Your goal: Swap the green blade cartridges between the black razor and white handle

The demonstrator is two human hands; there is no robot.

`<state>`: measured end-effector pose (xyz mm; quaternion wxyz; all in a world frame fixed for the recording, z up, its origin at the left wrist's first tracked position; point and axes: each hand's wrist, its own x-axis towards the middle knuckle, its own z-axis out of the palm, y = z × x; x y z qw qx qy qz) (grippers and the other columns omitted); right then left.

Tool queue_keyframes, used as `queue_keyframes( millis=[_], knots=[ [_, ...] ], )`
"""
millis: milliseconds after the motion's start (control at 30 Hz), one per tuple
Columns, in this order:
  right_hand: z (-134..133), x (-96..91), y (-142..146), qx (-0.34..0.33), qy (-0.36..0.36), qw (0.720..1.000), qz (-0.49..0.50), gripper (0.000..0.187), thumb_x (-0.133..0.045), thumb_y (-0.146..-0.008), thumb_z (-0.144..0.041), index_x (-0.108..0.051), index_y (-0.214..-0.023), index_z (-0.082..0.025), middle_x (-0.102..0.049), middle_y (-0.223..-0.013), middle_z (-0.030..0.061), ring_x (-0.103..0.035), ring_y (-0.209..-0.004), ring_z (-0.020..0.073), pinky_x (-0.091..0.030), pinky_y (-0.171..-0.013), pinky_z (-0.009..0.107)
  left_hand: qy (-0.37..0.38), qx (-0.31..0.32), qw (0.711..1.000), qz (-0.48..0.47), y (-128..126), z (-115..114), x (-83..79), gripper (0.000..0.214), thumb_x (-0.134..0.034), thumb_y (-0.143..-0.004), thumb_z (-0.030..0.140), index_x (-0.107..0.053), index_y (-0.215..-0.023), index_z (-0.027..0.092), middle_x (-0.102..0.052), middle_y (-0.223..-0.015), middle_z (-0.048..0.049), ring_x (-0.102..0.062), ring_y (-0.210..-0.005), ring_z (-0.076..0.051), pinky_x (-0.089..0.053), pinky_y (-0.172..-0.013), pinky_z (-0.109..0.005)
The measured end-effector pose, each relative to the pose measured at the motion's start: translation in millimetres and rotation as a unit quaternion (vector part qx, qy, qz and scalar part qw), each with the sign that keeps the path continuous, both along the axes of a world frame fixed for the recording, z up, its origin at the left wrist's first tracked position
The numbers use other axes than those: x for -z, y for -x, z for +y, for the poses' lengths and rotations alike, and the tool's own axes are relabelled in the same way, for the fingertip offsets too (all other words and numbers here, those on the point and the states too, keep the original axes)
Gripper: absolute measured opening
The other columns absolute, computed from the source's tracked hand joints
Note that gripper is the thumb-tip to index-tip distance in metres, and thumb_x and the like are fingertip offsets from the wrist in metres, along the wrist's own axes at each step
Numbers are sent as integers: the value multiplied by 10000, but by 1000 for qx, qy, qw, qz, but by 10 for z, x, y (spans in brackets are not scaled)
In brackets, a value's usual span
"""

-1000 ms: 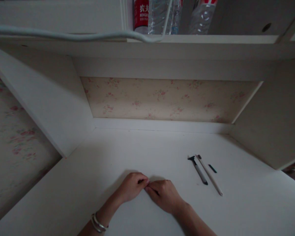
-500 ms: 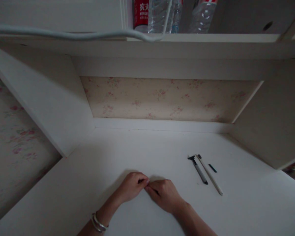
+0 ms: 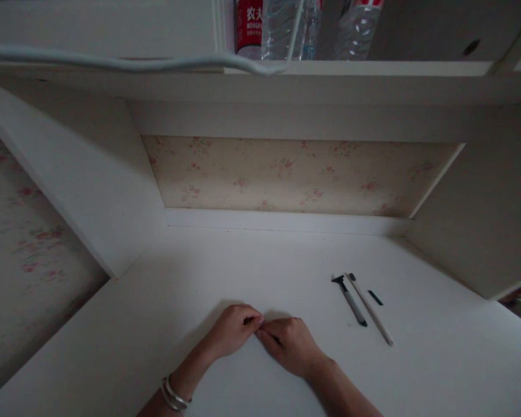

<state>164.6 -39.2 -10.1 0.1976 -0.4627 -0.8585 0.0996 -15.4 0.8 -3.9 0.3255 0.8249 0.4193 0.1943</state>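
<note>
My left hand [image 3: 235,329] rests on the white desktop [image 3: 191,260] with its fingers curled and pinched. My right hand [image 3: 290,344] lies against it, also closed, and the fingertips of both hands meet in front of me. Whatever may be between the fingers is hidden. To the right of my hands lies a razor [image 3: 354,307] with a dark head and grey handle. Beside it is a long, thin white stick [image 3: 371,310] with a dark upper end, perhaps a toothbrush. A short dark green strip [image 3: 375,297] lies just right of the stick.
Side panels [image 3: 464,214] enclose the desk, and flowered wallpaper [image 3: 282,174] covers the back. An overhead shelf [image 3: 364,68] holds clear plastic bottles [image 3: 358,32] and a red-labelled container [image 3: 249,26]. A pale cable [image 3: 143,62] hangs along the shelf front.
</note>
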Motion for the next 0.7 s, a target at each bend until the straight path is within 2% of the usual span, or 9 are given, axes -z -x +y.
queue_keyframes(
  millis=[700],
  knots=[
    [6,20,0,1,-8,1000,-6,346,-409,-958,-294,-639,-711,-218,-678,-659,-18,-623,-598,130,-342,-558,239,-4,0,1000,-4,-5,-7,-35,327,-433,-900,318,-682,-741,178,-664,-731,-7,-566,-707,-142,-373,-639,-210]
  ],
)
